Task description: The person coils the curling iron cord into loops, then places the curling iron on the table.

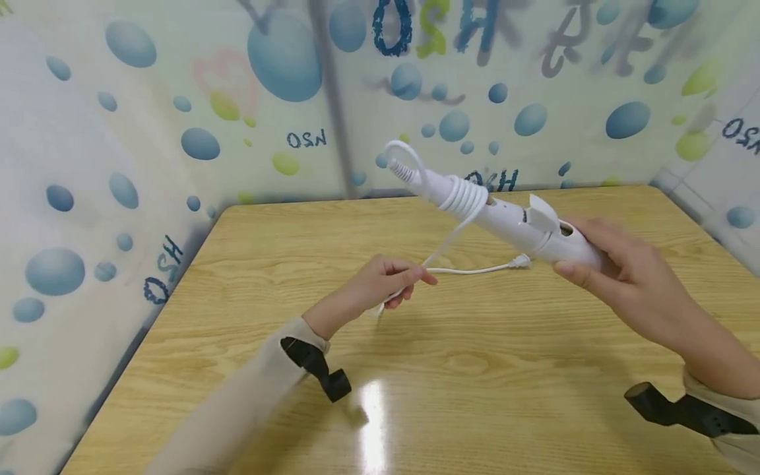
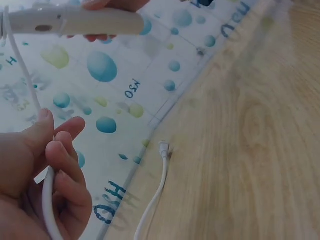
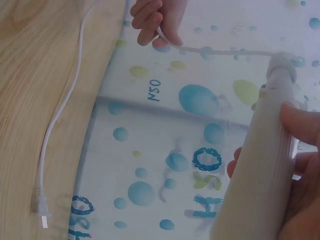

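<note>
My right hand (image 1: 638, 287) grips a white curling iron (image 1: 507, 223) by its thick end, above the right half of the table. It tilts, its cord end up and to the left. Several turns of the white cord (image 1: 466, 196) wrap round its body near that end, and a small lever (image 1: 540, 214) stands up from its side. Between thumb and fingers, my left hand (image 1: 394, 282) pinches the cord, which runs taut to the wraps in the right wrist view. The cord's free end lies on the table with its two-pin plug (image 3: 43, 206).
The wooden table (image 1: 475, 396) meets a wall covering (image 1: 368, 92) printed with blue and green bubbles at the back and sides. A black strap with a camera mount (image 1: 317, 368) sits on the left wrist, another mount (image 1: 677, 409) on the right.
</note>
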`<action>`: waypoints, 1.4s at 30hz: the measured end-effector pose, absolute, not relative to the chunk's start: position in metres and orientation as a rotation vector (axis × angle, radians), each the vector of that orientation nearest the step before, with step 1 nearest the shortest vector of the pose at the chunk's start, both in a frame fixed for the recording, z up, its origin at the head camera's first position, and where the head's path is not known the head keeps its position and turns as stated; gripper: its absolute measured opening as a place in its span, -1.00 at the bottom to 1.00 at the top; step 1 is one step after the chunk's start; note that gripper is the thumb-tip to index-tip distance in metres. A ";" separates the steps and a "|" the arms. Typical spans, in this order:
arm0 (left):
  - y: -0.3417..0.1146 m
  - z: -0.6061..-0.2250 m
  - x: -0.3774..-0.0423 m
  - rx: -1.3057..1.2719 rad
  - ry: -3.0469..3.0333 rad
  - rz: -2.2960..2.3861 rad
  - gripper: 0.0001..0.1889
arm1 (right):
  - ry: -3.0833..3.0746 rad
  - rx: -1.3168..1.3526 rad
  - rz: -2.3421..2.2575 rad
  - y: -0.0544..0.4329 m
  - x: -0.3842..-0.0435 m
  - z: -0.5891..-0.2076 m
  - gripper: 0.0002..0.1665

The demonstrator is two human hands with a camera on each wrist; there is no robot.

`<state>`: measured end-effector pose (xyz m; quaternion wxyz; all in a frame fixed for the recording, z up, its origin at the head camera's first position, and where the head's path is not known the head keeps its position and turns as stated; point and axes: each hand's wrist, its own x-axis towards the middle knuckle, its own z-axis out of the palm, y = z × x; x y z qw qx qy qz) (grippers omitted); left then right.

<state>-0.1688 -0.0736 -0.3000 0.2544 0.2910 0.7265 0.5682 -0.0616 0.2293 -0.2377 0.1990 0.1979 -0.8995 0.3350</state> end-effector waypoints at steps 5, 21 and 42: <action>-0.077 -0.297 -0.187 0.822 1.886 1.560 -0.69 | -2.523 0.684 0.945 0.229 -0.056 -0.239 -0.41; -0.073 -0.297 -0.212 1.010 2.009 1.451 -0.76 | -2.571 0.846 0.825 0.225 -0.055 -0.243 -0.31; -0.068 -0.286 -0.223 0.718 2.249 1.388 -0.77 | -2.560 0.833 0.640 0.238 -0.053 -0.241 -0.29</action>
